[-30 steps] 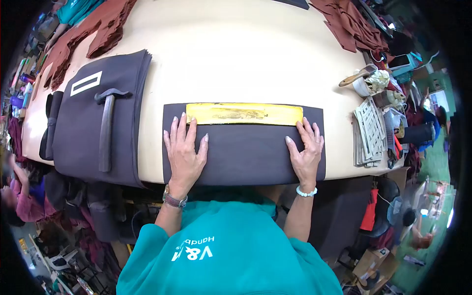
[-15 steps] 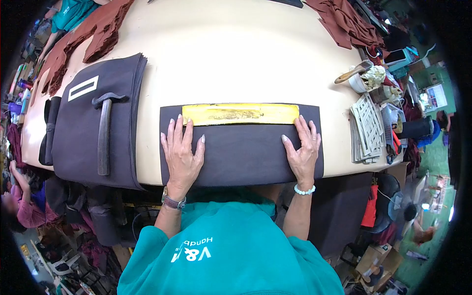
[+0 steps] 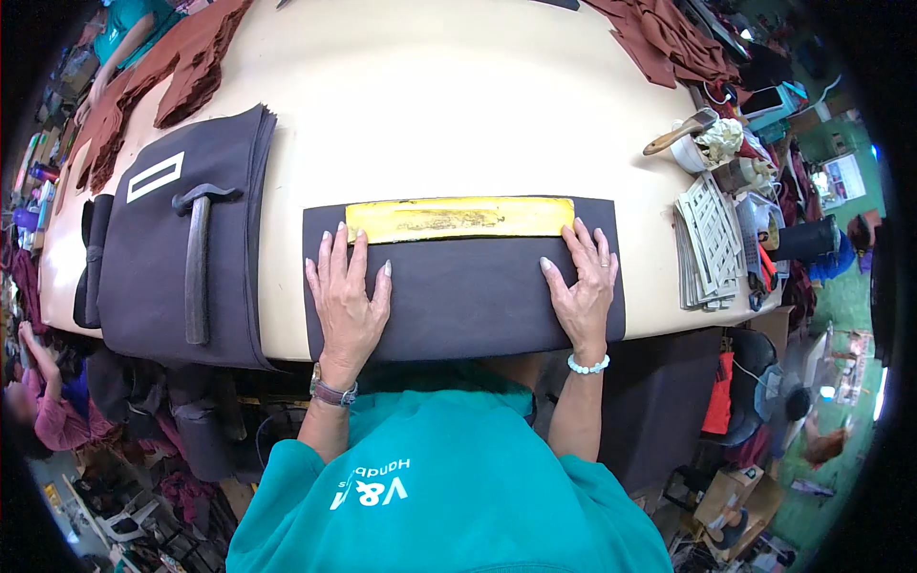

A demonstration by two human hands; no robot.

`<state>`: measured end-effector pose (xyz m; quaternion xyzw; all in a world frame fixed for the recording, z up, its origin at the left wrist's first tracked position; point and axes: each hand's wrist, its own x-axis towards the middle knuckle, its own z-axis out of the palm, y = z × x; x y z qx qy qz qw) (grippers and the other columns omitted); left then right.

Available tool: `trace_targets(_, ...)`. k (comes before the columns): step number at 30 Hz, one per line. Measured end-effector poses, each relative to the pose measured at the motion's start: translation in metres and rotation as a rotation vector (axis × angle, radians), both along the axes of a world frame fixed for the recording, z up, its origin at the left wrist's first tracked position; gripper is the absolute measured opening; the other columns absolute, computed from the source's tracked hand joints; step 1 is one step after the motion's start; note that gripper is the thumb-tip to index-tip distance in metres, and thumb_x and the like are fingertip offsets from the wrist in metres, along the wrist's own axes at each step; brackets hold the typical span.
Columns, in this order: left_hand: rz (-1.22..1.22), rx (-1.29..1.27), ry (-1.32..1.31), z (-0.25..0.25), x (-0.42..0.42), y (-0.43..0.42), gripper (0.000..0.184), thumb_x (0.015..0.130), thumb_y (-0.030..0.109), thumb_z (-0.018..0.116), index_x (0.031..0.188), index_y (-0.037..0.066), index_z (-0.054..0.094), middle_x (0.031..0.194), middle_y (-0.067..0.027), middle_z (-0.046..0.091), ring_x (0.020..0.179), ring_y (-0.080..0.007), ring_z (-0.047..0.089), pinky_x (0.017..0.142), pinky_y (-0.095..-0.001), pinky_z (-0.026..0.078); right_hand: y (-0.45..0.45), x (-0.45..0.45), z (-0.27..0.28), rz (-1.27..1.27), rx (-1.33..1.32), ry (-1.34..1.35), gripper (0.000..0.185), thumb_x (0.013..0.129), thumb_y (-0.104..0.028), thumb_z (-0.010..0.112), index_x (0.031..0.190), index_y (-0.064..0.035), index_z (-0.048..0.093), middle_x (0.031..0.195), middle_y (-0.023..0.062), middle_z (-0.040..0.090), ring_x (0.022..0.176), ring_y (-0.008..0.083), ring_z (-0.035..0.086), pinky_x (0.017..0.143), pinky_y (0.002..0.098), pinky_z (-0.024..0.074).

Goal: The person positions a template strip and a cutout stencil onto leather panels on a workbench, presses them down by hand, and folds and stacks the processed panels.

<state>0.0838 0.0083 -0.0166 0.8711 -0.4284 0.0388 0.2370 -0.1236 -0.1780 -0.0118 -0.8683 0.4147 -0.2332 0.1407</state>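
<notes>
A dark sheet (image 3: 468,296) lies flat at the table's near edge. Along its far side rests a long yellow strip (image 3: 458,220) with a worn, smudged middle. My left hand (image 3: 349,291) lies flat on the sheet with fingers spread, fingertips at the strip's left end. My right hand (image 3: 585,282) is spread the same way, its fingertips touching the strip's right end. Neither hand grips anything. To the left, a hammer (image 3: 198,258) and a small white rectangular frame (image 3: 155,178) sit on a stack of dark sheets (image 3: 143,258).
Reddish-brown pieces (image 3: 196,76) lie at the far left, more brown material (image 3: 659,43) at the far right. On the right are a brush (image 3: 678,132) over a white bowl (image 3: 690,155), and white lattice-cut sheets (image 3: 709,244). Another person's arm (image 3: 110,76) reaches in at the upper left.
The whole view has shifted slightly, so things appear a little further left. My hands keep their places on the sheet and strip. At the upper left, the other person's arm has moved.
</notes>
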Motion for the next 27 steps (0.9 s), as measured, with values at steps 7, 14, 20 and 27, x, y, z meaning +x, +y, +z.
trace_targets(7,0.000,0.005,-0.012,-0.0014,0.0001,0.0002,0.048,0.085,0.022,0.057,0.127,0.000,0.049,0.136,-0.0210,0.039,0.130,-0.0375,0.031,0.105,-0.0565,0.020,0.0002,0.0001,0.0006,0.000,0.011,0.001,0.049,0.076,-0.028,0.067,0.121,-0.0098,0.057,0.133,0.0082,0.049,0.128,0.0362,0.035,0.106,0.0547,0.0201)
trace_targets(14,-0.001,0.006,-0.017,-0.0014,-0.0004,0.0000,0.048,0.085,0.022,0.058,0.126,0.000,0.049,0.136,-0.0207,0.039,0.130,-0.0372,0.031,0.105,-0.0561,0.020,0.0001,-0.0001,-0.0005,0.001,0.008,-0.002,0.049,0.077,-0.028,0.067,0.121,-0.0097,0.057,0.134,0.0082,0.048,0.128,0.0365,0.035,0.106,0.0549,0.0197)
trace_targets(20,0.003,0.011,-0.026,-0.0009,-0.0003,-0.0001,0.048,0.084,0.022,0.059,0.126,0.000,0.049,0.136,-0.0201,0.039,0.130,-0.0366,0.031,0.105,-0.0559,0.021,0.0003,-0.0003,-0.0005,-0.001,0.011,-0.001,0.048,0.077,-0.028,0.067,0.121,-0.0099,0.057,0.134,0.0080,0.048,0.128,0.0361,0.035,0.106,0.0551,0.0197)
trace_targets(27,0.012,0.031,-0.029,-0.0022,-0.0002,0.0008,0.050,0.086,0.023,0.057,0.131,0.005,0.046,0.139,-0.0170,0.038,0.131,-0.0354,0.031,0.106,-0.0534,0.021,0.0001,-0.0003,0.0001,0.000,0.008,0.012,0.048,0.077,-0.028,0.066,0.121,-0.0101,0.057,0.135,0.0077,0.048,0.128,0.0356,0.035,0.106,0.0551,0.0197)
